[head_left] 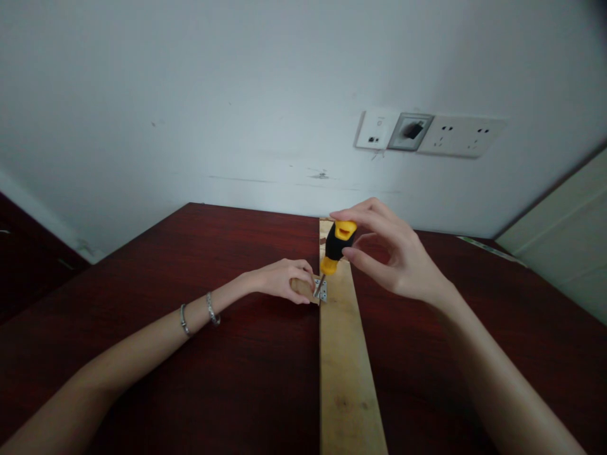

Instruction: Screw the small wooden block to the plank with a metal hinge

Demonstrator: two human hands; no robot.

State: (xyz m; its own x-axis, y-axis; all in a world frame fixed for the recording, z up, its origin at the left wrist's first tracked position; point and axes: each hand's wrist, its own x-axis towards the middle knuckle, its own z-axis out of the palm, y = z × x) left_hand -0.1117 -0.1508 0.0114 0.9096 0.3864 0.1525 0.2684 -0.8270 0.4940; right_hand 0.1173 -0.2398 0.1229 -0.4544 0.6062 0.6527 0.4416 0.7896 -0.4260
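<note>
My right hand (391, 249) pinches a yellow and black screwdriver (339, 243) by its handle, fingertips near the top end. The tool tilts, its metal shaft slanting down to a small silver hinge (323, 289). That hinge lies at the left edge of a long pale wooden board (348, 366) and reaches over to a small wooden block (302, 287). Around the block, my left hand (287, 280) has its fingers curled, holding it against the board's side. Whether a screw sits under the tip is too small to tell.
The board lies lengthwise on a dark red table (227, 253) whose far edge meets a white wall (190, 126). Sockets (462, 136) and a black plug (412, 130) are on the wall at right. A flat thin strip (493, 249) lies at the table's far right.
</note>
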